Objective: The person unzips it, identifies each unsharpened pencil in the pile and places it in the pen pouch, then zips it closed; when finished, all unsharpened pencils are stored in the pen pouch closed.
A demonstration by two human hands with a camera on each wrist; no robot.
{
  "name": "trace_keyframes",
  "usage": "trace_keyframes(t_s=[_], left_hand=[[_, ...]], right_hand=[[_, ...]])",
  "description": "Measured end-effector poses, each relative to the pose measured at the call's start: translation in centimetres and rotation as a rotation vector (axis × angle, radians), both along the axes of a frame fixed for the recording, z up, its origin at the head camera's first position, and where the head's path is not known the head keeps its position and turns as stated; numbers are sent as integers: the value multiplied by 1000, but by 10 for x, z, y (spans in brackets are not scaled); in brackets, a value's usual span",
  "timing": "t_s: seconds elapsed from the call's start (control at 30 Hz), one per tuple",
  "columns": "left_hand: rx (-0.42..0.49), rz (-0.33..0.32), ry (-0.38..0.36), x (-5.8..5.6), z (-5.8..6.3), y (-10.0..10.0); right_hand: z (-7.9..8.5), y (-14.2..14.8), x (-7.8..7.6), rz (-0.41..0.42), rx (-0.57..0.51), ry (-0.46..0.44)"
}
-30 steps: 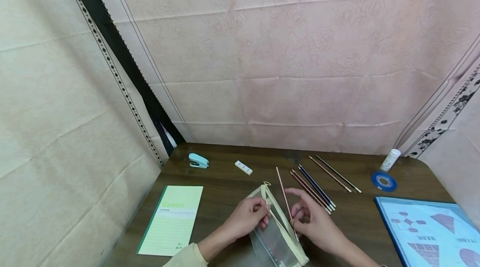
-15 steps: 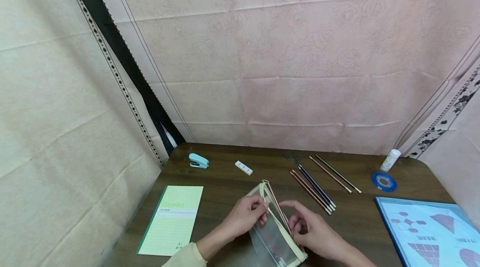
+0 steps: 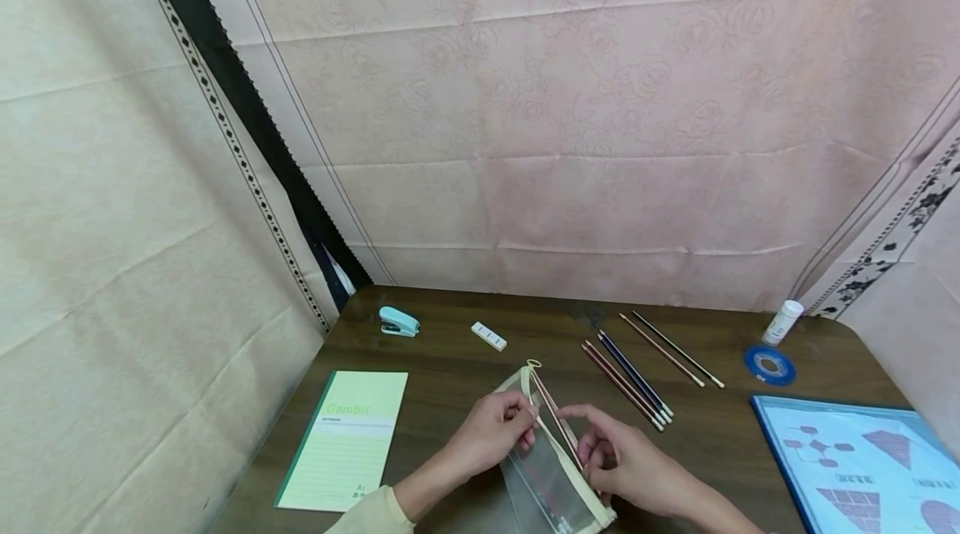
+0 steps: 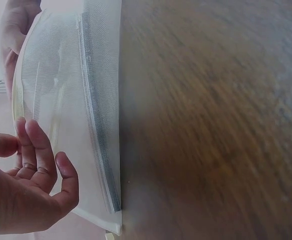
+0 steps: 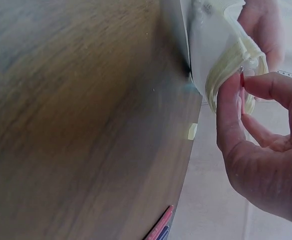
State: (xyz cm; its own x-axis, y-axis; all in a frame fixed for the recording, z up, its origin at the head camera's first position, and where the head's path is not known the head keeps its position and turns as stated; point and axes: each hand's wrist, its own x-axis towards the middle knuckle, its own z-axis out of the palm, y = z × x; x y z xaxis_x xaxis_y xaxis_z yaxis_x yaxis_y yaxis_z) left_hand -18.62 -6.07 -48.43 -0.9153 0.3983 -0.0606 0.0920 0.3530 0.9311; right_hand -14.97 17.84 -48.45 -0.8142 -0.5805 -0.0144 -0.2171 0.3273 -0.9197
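A see-through mesh pencil case [image 3: 542, 488] with a cream zip edge lies at the front of the table in the head view, its mouth parted. My left hand [image 3: 497, 430] pinches the near-left edge of that mouth; the left wrist view shows the thumb and fingers on the rim [image 4: 18, 102]. My right hand [image 3: 633, 461] is at the other side, holding a thin pink pencil [image 5: 243, 95] between thumb and fingers. Lengthwise within the opening lies the pencil, its far end near the zip pull [image 3: 533, 364]. The case's lower part falls outside the head view.
Several pencils [image 3: 626, 384] lie right of the case. Behind are a light-blue stapler [image 3: 399, 322] and a small white block [image 3: 489, 336]. A green notebook [image 3: 343, 438] is left; blue tape [image 3: 769, 365], a white tube [image 3: 783, 322] and a blue folder [image 3: 855, 463] are right.
The pink pencil has swung left and down, from standing out beyond the case to lying within its mouth. My right hand shifted slightly left; my left hand has kept its grip on the edge.
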Motion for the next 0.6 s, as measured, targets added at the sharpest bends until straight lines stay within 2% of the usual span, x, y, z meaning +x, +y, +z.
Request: trace_keyframes(t_s=[0.1,0.3,0.6], left_hand=[[2,1,1,0,0,0],[67,-10,-12,2,-1,1],[66,-8,-23,2,-2,1]], right_hand=[[1,1,0,1,1,-14],[9,5,-3,-36,6,-75],[21,19,-14,-155,33,6]])
